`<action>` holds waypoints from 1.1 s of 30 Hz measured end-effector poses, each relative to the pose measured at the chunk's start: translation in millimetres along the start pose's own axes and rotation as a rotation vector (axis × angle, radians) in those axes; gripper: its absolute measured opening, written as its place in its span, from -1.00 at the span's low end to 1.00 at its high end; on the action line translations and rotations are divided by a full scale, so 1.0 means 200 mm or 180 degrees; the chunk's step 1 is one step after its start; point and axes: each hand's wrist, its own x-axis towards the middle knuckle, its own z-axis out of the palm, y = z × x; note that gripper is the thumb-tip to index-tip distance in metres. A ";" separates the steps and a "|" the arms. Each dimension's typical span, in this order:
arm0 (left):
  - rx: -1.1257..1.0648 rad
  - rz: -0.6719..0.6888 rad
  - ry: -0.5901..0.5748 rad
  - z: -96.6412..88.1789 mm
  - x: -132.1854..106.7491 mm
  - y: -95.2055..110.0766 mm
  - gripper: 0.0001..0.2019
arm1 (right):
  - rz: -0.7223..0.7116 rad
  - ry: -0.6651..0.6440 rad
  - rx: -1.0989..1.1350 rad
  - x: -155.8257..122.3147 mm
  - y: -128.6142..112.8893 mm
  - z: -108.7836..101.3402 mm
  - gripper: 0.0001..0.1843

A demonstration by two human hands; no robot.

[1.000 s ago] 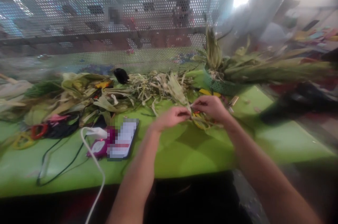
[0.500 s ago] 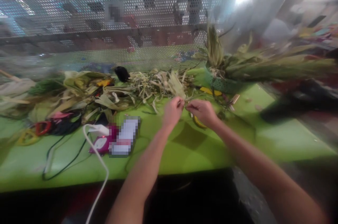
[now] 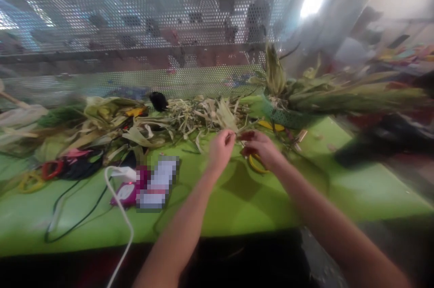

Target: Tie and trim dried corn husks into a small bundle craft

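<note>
My left hand (image 3: 221,148) is closed in a pinch above the green table (image 3: 217,215). What it pinches is too small and blurred to name. A pale dried corn husk (image 3: 226,115) fans upward just beyond its fingertips; whether they touch it I cannot tell. My right hand (image 3: 259,147) is close by on the right, thumb and fingers parted, apparently with nothing gripped. Under it lies a yellow loop like a scissor handle (image 3: 258,165), partly hidden by the hand.
Dried husks and stalks (image 3: 185,116) are heaped along a perforated metal screen (image 3: 135,68). A green basket (image 3: 285,116) with long husks stands back right. On the left are a phone (image 3: 158,184), a magenta device (image 3: 127,193) with a white cable (image 3: 127,220), and red-handled scissors (image 3: 52,169).
My right hand's fingers have parted from their pinch and lifted slightly away from my left. My left hand keeps its pinch. The whole view has shifted a little.
</note>
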 end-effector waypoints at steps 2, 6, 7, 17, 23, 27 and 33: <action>0.0240 0.0140 0.0019 0.01 -0.01 0.01 -0.85 | 0.0118 -0.0098 0.0493 0.01 0.02 0.03 -0.68; 0.0781 0.0658 0.0074 0.06 -0.04 0.01 -0.83 | -0.0016 0.0365 0.0505 0.03 0.05 0.05 -0.62; 0.0880 0.0798 0.0116 0.07 -0.05 0.01 -0.82 | -0.0032 0.0494 0.0458 0.03 0.06 0.05 -0.61; 0.0267 0.0389 -0.0863 -0.03 0.02 0.00 -0.78 | 0.0219 0.0271 0.0640 0.06 0.03 -0.08 -0.61; -0.0749 -0.0293 -0.0872 -0.07 0.02 -0.02 -0.82 | 0.0340 -0.0289 0.0589 0.07 0.05 -0.09 -0.62; -0.2197 -0.0731 -0.0983 -0.03 0.01 -0.02 -0.79 | 0.0414 -0.0377 0.0607 0.07 0.07 -0.08 -0.59; -0.2373 -0.0798 -0.0929 0.01 0.00 -0.01 -0.80 | 0.0438 -0.0267 0.0280 0.07 0.07 -0.09 -0.62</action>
